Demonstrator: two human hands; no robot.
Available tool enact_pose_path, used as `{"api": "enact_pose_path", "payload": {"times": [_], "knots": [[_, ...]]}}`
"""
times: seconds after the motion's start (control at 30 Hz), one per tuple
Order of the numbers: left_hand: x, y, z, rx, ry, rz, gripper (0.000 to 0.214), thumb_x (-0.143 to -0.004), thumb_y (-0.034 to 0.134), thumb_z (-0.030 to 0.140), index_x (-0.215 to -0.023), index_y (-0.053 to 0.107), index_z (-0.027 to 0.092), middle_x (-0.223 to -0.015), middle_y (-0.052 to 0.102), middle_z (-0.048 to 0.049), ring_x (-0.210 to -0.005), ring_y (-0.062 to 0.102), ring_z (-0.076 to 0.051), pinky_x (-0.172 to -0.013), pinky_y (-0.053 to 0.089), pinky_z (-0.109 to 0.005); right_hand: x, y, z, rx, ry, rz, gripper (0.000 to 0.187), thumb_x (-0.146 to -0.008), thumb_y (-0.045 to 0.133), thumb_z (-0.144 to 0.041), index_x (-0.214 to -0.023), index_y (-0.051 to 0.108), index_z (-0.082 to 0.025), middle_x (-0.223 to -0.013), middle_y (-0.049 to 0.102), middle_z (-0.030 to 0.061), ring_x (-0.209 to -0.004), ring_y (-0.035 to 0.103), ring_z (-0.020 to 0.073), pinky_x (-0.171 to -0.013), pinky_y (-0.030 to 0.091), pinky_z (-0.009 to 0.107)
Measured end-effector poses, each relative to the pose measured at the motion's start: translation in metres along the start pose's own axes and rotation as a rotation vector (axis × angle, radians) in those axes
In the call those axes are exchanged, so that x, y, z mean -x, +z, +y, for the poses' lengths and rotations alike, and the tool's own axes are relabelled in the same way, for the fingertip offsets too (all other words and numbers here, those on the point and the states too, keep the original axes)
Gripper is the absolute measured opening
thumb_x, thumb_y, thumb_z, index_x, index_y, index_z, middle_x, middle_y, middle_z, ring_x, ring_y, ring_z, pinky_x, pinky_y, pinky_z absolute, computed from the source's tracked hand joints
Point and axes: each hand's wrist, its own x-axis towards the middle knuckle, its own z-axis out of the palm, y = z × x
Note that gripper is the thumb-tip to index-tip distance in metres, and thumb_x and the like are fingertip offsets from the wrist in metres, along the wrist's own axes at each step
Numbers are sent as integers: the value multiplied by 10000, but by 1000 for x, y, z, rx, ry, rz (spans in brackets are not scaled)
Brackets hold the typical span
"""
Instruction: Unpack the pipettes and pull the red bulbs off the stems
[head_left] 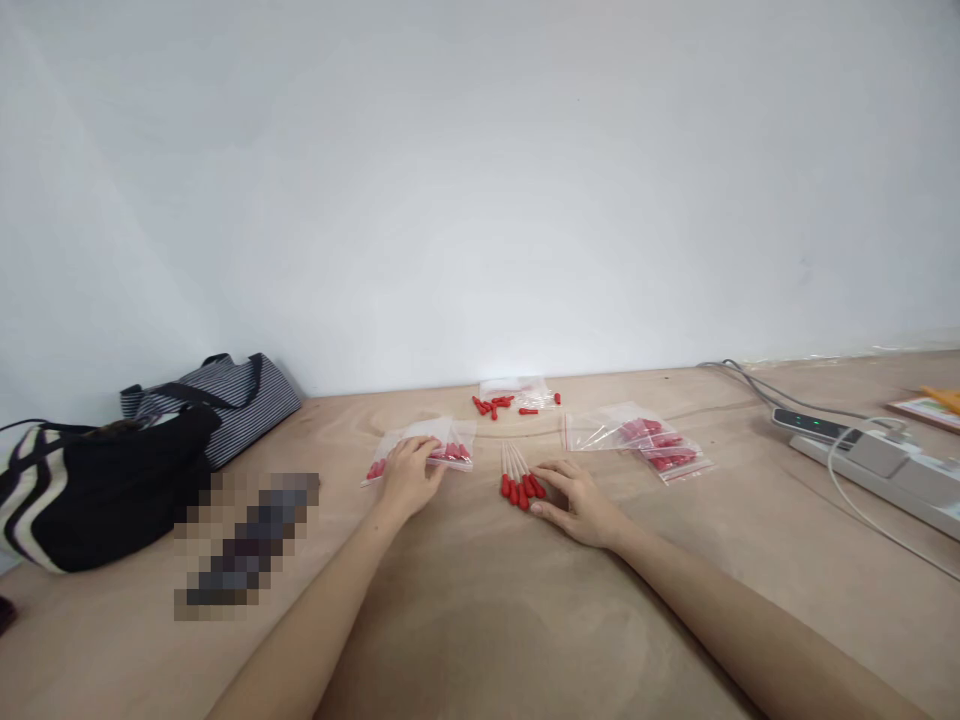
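Several droppers [523, 488] with red rubber bulbs and thin pale stems lie fanned on the table, bulbs toward me. My right hand [581, 507] rests on its side at their right edge, thumb and fingers apart, fingertips at the outer bulbs. My left hand [411, 477] lies over clear zip bags [459, 438] that have red-bulbed droppers inside, its fingers spread on the plastic. Part of the bags is hidden under that hand. Behind the fan, loose red bulbs [493, 405] lie by another clear bag [517, 385].
More clear zip bags [600, 428] with red bulbs lie to the right. A white power strip [892, 475] with cables is at the far right. On the left are a black bag [127, 495], a striped bag [240, 405] and a blurred dark object [247, 545]. A wall [480, 200] stands behind the table.
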Motion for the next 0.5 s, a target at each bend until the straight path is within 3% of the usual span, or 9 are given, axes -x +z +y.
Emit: {"api": "enact_pose_path", "payload": {"times": [0.13,0.27,0.37,0.5], "knots": [[-5,-5,-18,-49,-70,-59,234,-780,424,179,-859,643,204,-935,645,-47,-894,568,-203,-791,416,-293,9,-3,-7,4,-10,31,366,-811,448,-393,-1120,508,-206,-1074,538,87,-1008,476,202,-871,378,364],[-5,-11,-19,-90,-94,-51,294,-812,368,149,-939,624,216,-970,632,-60,-902,562,-220,-754,415,-300,21,-7,-12,-5,-20,53,290,-825,430,-340,-1069,529,-217,-1060,537,79,-978,487,190,-845,400,349],[1,-25,-10,-123,-50,-61,307,-790,399,111,-989,604,222,-979,620,-71,-920,547,-235,-759,403,-308,30,-11,-13,2,-12,62,268,-827,423,-316,-1044,543,-214,-1021,542,76,-938,496,182,-810,415,336],[24,-47,20,-105,61,-174,321,-749,435,64,-957,610,234,-896,633,-58,-881,556,-218,-755,395,-296,35,-12,-13,6,-19,64,257,-832,406,-291,-1027,558,-221,-986,544,72,-909,501,176,-789,416,328]]}}
